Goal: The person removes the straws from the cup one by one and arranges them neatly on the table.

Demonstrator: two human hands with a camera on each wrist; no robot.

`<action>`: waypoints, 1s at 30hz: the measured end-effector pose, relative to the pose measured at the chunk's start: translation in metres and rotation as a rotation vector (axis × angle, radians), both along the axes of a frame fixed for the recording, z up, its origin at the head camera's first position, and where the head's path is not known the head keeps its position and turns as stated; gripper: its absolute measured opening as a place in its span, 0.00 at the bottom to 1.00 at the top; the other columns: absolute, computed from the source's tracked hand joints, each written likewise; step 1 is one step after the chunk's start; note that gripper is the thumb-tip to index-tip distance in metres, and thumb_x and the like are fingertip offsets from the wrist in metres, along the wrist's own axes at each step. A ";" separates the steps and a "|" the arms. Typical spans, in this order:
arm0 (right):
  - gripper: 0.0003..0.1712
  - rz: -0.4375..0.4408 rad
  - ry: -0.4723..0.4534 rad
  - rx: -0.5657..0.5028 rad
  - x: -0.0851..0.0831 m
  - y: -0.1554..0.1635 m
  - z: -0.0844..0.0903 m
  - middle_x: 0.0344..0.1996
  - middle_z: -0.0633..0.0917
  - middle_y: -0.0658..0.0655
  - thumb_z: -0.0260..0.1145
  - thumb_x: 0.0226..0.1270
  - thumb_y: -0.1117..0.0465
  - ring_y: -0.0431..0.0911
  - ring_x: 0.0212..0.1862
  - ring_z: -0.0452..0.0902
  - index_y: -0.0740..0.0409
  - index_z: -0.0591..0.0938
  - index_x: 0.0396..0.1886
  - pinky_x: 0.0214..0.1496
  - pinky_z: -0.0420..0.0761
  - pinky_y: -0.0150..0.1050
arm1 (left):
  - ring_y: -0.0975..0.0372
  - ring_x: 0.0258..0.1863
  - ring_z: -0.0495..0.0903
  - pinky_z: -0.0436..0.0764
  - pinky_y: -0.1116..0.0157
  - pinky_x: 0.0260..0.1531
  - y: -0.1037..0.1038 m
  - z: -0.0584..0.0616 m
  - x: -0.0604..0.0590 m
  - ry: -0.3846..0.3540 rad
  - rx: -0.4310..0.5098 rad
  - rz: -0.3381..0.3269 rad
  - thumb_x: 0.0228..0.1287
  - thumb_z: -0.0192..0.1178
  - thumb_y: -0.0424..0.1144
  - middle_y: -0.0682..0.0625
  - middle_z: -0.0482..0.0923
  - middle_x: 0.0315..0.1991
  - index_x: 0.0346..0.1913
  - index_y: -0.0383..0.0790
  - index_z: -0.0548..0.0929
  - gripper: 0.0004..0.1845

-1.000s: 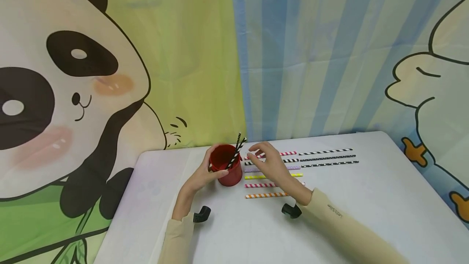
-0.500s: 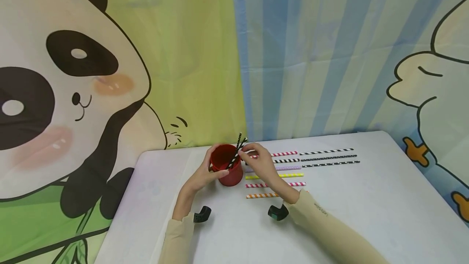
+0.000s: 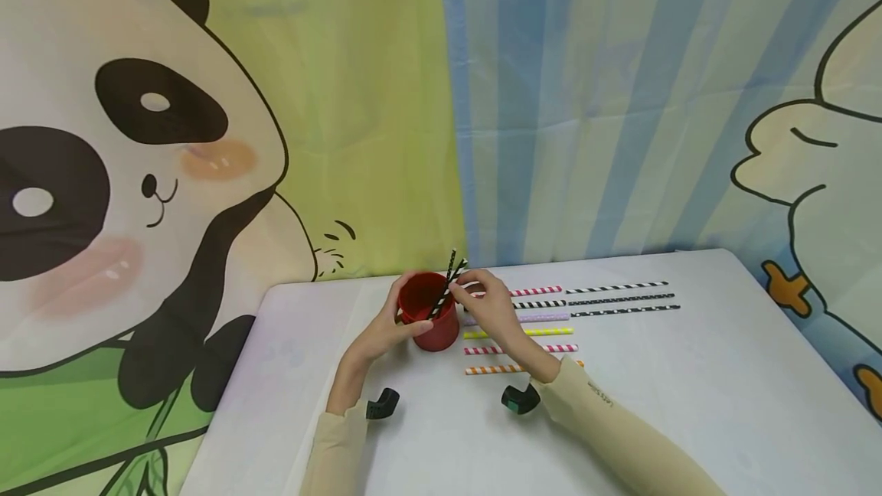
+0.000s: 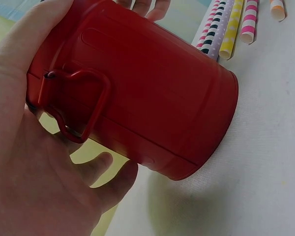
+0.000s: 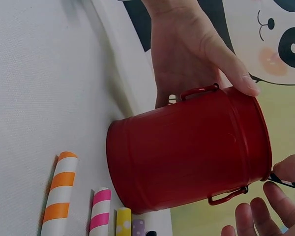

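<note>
A red metal cup (image 3: 429, 316) with small side handles stands on the white table (image 3: 689, 373). My left hand (image 3: 383, 330) grips its left side, thumb over the rim; the left wrist view shows the palm (image 4: 34, 167) wrapped round the cup (image 4: 152, 98). Two black-and-white striped straws (image 3: 446, 285) lean out of the cup. My right hand (image 3: 478, 298) pinches one of them at the rim. In the right wrist view my right fingertips (image 5: 285, 194) hold a black straw (image 5: 280, 181) beside the cup (image 5: 187, 147).
Several coloured straws lie in a row right of the cup: pink (image 3: 536, 291), purple (image 3: 547, 317), yellow (image 3: 524, 332), orange (image 3: 491, 369). Three black patterned straws (image 3: 620, 298) lie further right. A printed curtain hangs behind the table's far edge.
My right hand moved left from above the row of straws to the cup's rim and closed on a striped straw. The left hand and cup stayed put.
</note>
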State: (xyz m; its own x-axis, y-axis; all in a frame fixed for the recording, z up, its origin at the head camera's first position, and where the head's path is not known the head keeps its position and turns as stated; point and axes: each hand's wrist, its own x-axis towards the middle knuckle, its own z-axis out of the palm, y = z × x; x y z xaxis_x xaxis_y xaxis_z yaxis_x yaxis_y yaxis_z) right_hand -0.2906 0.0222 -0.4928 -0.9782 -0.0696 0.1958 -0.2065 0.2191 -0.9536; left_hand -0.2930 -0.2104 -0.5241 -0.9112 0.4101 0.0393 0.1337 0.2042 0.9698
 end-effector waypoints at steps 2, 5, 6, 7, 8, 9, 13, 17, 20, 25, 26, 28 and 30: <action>0.10 0.000 -0.002 0.001 0.000 0.000 0.000 0.47 0.85 0.55 0.70 0.68 0.53 0.53 0.49 0.84 0.54 0.86 0.42 0.49 0.84 0.39 | 0.52 0.74 0.57 0.67 0.42 0.67 0.000 0.000 0.000 -0.003 0.000 0.001 0.61 0.70 0.43 0.52 0.58 0.74 0.79 0.60 0.48 0.51; 0.11 -0.002 -0.012 -0.006 0.000 0.001 -0.001 0.48 0.85 0.55 0.70 0.68 0.52 0.52 0.49 0.84 0.54 0.86 0.42 0.48 0.84 0.41 | 0.52 0.74 0.57 0.67 0.42 0.68 0.001 0.000 0.001 -0.006 -0.001 0.000 0.61 0.71 0.43 0.52 0.58 0.74 0.79 0.61 0.49 0.51; 0.11 -0.004 -0.014 -0.009 -0.001 0.001 -0.001 0.48 0.85 0.55 0.70 0.68 0.52 0.52 0.49 0.84 0.54 0.86 0.41 0.48 0.85 0.42 | 0.52 0.74 0.57 0.67 0.42 0.68 0.001 0.000 0.001 -0.006 0.000 -0.002 0.61 0.71 0.43 0.53 0.58 0.74 0.78 0.61 0.49 0.51; 0.11 -0.006 -0.015 -0.013 -0.001 0.001 -0.001 0.48 0.85 0.56 0.70 0.68 0.52 0.52 0.49 0.84 0.55 0.86 0.41 0.48 0.85 0.43 | 0.52 0.74 0.57 0.67 0.41 0.68 0.001 0.000 0.001 -0.006 0.000 -0.005 0.61 0.71 0.43 0.52 0.58 0.74 0.79 0.61 0.48 0.51; 0.11 -0.007 -0.013 -0.016 -0.001 0.001 -0.002 0.48 0.85 0.56 0.70 0.68 0.52 0.53 0.49 0.84 0.55 0.86 0.41 0.49 0.85 0.44 | 0.51 0.74 0.57 0.66 0.41 0.68 0.001 0.000 0.001 -0.004 0.000 -0.008 0.61 0.71 0.43 0.52 0.58 0.74 0.79 0.60 0.48 0.50; 0.11 -0.008 -0.010 -0.019 -0.002 0.001 -0.002 0.47 0.85 0.56 0.70 0.68 0.53 0.53 0.49 0.84 0.55 0.86 0.41 0.49 0.85 0.44 | 0.51 0.74 0.57 0.66 0.41 0.68 0.002 0.000 0.001 -0.005 0.001 -0.009 0.61 0.70 0.43 0.52 0.58 0.74 0.79 0.60 0.48 0.50; 0.10 -0.006 -0.010 -0.017 -0.002 0.000 0.000 0.46 0.85 0.56 0.69 0.69 0.54 0.52 0.49 0.85 0.56 0.85 0.40 0.49 0.85 0.43 | 0.51 0.74 0.57 0.65 0.41 0.68 0.001 0.001 0.001 -0.004 -0.001 -0.006 0.61 0.70 0.42 0.51 0.58 0.74 0.79 0.57 0.48 0.51; 0.09 -0.006 -0.015 0.003 -0.001 0.001 0.004 0.45 0.85 0.55 0.69 0.69 0.55 0.50 0.48 0.84 0.55 0.85 0.40 0.49 0.85 0.41 | 0.51 0.74 0.57 0.65 0.41 0.69 0.001 0.002 0.001 -0.007 -0.005 0.002 0.61 0.70 0.42 0.50 0.58 0.74 0.79 0.58 0.48 0.51; 0.08 -0.017 -0.003 0.018 0.001 0.002 0.008 0.44 0.86 0.55 0.69 0.68 0.55 0.50 0.48 0.84 0.55 0.85 0.40 0.49 0.84 0.40 | 0.51 0.74 0.56 0.65 0.41 0.69 0.001 0.002 0.000 -0.009 -0.003 -0.001 0.62 0.70 0.41 0.50 0.57 0.75 0.79 0.59 0.48 0.50; 0.08 -0.019 0.013 0.025 0.002 0.004 0.012 0.45 0.86 0.56 0.69 0.68 0.56 0.51 0.48 0.84 0.55 0.85 0.41 0.48 0.84 0.39 | 0.52 0.74 0.56 0.64 0.40 0.69 0.000 0.002 0.000 -0.015 0.002 0.002 0.62 0.70 0.40 0.52 0.58 0.74 0.80 0.57 0.47 0.51; 0.08 -0.017 0.017 0.024 0.003 0.004 0.013 0.45 0.85 0.55 0.69 0.68 0.56 0.51 0.48 0.84 0.55 0.85 0.41 0.48 0.84 0.38 | 0.52 0.74 0.56 0.64 0.40 0.69 0.000 0.002 0.000 -0.017 0.001 0.004 0.61 0.70 0.41 0.53 0.58 0.74 0.80 0.57 0.47 0.51; 0.08 -0.016 0.025 0.023 0.004 0.006 0.015 0.44 0.86 0.55 0.69 0.68 0.56 0.51 0.47 0.84 0.55 0.85 0.40 0.47 0.84 0.37 | 0.53 0.74 0.56 0.64 0.40 0.69 0.000 0.002 0.001 -0.019 -0.001 0.005 0.61 0.70 0.41 0.54 0.58 0.74 0.80 0.57 0.47 0.52; 0.08 -0.013 0.035 0.022 0.005 0.007 0.016 0.44 0.86 0.55 0.69 0.68 0.56 0.50 0.47 0.84 0.55 0.85 0.40 0.46 0.84 0.35 | 0.53 0.74 0.56 0.64 0.40 0.69 0.000 0.002 0.001 -0.020 -0.003 0.007 0.61 0.71 0.42 0.54 0.58 0.73 0.80 0.57 0.47 0.52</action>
